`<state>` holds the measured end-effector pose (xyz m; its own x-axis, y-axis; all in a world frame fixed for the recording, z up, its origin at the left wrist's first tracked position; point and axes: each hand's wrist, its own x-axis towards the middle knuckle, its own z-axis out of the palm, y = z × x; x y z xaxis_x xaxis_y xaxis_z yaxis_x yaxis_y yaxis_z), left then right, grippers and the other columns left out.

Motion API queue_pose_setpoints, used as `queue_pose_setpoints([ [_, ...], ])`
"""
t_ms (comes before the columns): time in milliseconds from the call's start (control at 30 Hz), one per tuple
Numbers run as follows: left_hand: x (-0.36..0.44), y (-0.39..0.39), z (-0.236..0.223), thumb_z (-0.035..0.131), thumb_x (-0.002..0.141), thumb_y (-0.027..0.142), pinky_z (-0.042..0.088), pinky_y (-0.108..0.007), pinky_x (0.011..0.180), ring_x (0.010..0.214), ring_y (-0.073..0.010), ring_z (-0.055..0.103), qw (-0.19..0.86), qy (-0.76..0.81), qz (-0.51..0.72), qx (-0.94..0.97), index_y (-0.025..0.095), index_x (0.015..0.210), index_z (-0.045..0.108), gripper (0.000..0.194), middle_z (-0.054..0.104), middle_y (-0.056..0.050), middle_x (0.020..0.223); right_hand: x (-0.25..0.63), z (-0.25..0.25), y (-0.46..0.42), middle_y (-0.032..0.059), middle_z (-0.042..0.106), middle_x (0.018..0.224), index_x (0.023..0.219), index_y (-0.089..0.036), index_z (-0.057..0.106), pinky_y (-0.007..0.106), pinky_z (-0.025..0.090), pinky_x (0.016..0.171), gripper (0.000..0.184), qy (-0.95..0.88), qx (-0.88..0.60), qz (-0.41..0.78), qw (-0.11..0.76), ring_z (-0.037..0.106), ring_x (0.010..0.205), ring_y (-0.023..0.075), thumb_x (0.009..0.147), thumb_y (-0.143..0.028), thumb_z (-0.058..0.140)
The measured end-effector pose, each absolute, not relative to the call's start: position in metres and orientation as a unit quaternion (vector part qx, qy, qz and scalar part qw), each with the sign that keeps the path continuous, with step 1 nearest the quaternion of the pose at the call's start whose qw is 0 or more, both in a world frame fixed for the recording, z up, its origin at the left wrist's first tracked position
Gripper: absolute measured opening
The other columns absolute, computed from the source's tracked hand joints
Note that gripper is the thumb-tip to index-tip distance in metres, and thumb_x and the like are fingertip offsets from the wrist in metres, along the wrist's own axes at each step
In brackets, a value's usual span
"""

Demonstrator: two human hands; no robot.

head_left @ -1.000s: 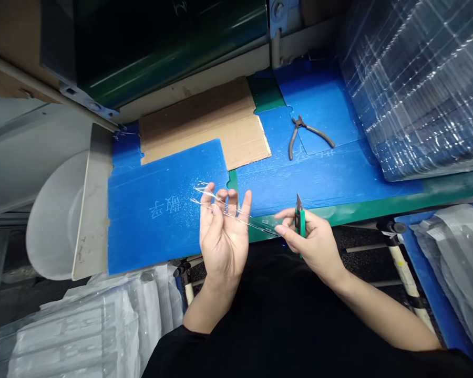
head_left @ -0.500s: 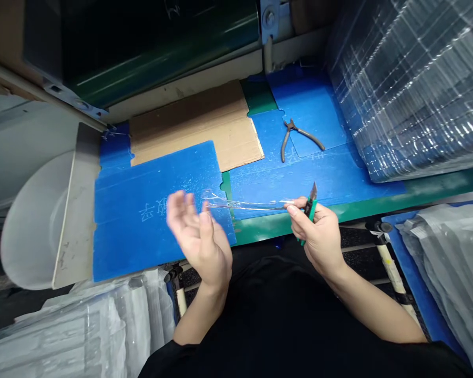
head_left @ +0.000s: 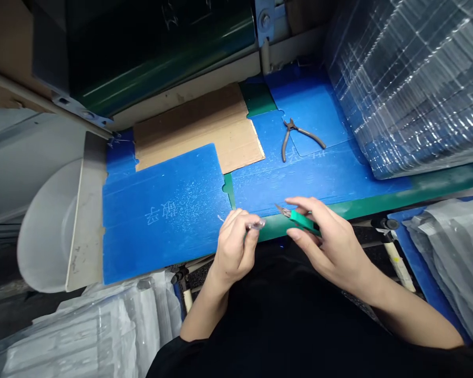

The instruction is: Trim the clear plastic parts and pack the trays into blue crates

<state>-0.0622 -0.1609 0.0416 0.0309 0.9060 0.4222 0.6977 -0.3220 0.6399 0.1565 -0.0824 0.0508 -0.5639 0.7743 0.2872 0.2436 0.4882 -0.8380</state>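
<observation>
My left hand (head_left: 233, 247) is closed round a thin clear plastic piece (head_left: 257, 224), whose rounded end pokes out between thumb and forefinger. Most of that piece is hidden in the fist. To its right, my right hand (head_left: 335, 247) grips a green utility knife (head_left: 302, 220) between thumb and fingers, its blade bared and pointing up-left toward the left hand. Blade and plastic are apart. Both hands hover over the near green edge of the bench (head_left: 274, 228).
Grey-handled pliers (head_left: 289, 137) lie open on blue plastic sheets (head_left: 161, 220). A cardboard sheet (head_left: 197, 131) lies behind. Film-wrapped clear trays (head_left: 421, 94) rise at right. A white bin (head_left: 43, 226) stands left, and bagged stacks (head_left: 74, 336) sit low at front left.
My left hand has gone from open fingers to a fist round the clear plastic. My right hand has let go of the plastic's other end, and the knife has tilted over to the left.
</observation>
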Motion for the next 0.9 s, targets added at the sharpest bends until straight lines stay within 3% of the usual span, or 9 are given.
queue_pose_setpoints([
  [100,-0.068,-0.16,0.04,0.042,0.118,0.04,0.036,-0.035,0.075,0.07,-0.0161,0.044,0.048,0.542,0.41,0.732,0.019,0.102,0.059,0.032,0.058,-0.001,0.077,0.166,0.056,-0.087,0.0042,0.069,0.1,0.129,-0.019,0.065,0.03,0.05,0.072,0.019,-0.838,-0.31,0.347,0.284,0.066,0.081,0.0164,0.117,-0.024,0.051],
  [200,-0.07,-0.158,0.042,0.045,0.117,0.04,0.034,-0.035,0.073,0.065,-0.0152,0.041,-0.011,0.535,0.404,0.742,0.02,0.099,0.06,0.031,0.056,0.0,0.072,0.171,0.062,-0.091,0.0007,0.064,0.09,0.125,-0.02,0.066,0.031,0.043,0.061,0.017,-0.866,-0.297,0.299,0.269,0.058,0.066,0.0136,0.116,-0.025,0.052],
  [533,-0.071,-0.16,0.05,0.047,0.117,0.041,0.034,-0.035,0.072,0.061,-0.0149,0.043,-0.051,0.544,0.378,0.747,0.02,0.095,0.061,0.033,0.058,0.0,0.068,0.175,0.067,-0.098,0.0009,0.069,0.096,0.133,-0.023,0.063,0.033,0.042,0.062,0.02,-0.891,-0.276,0.254,0.255,0.061,0.068,0.0145,0.115,-0.027,0.056],
  [900,-0.072,-0.163,0.052,0.051,0.116,0.039,0.033,-0.035,0.07,0.06,-0.0143,0.041,-0.058,0.546,0.362,0.754,0.02,0.095,0.062,0.03,0.054,0.002,0.066,0.175,0.07,-0.095,0.0016,0.07,0.091,0.125,-0.022,0.068,0.034,0.04,0.058,0.017,-0.889,-0.287,0.253,0.25,0.063,0.066,0.0143,0.115,-0.029,0.056],
])
